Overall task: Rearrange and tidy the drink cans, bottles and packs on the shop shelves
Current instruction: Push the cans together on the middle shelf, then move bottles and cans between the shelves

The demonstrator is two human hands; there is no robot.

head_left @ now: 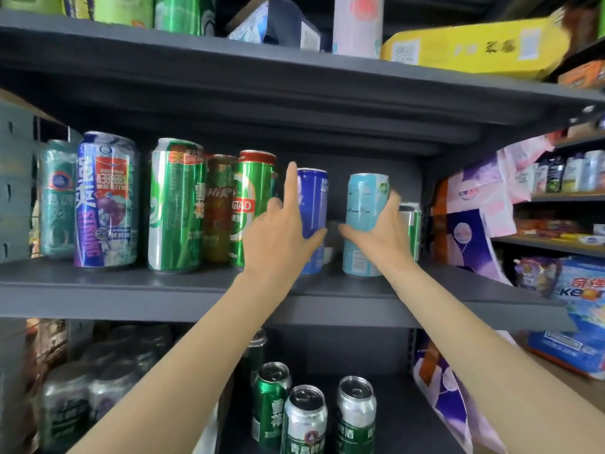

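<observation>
Two tall cans stand upright on the middle shelf [163,285]. My left hand [281,234] holds the dark blue can [315,198] low down, thumb round its right side and index finger pointing straight up along its left edge. My right hand [383,232] grips the light blue can [363,198], thumb on the left and fingers curled round the right side. A narrow gap separates the two cans. Left of them stand a green Tsingtao can [250,198], a brown-red can [217,208], a tall green can [175,204] and a blue-purple shrink-wrapped pack [104,198].
A green can [413,224] stands behind my right hand by the shelf's right wall. The shelf below holds green and silver cans [304,417] and wrapped packs [82,388]. Boxes sit on the top shelf [474,50]. Purple-white packs [471,224] hang at the right.
</observation>
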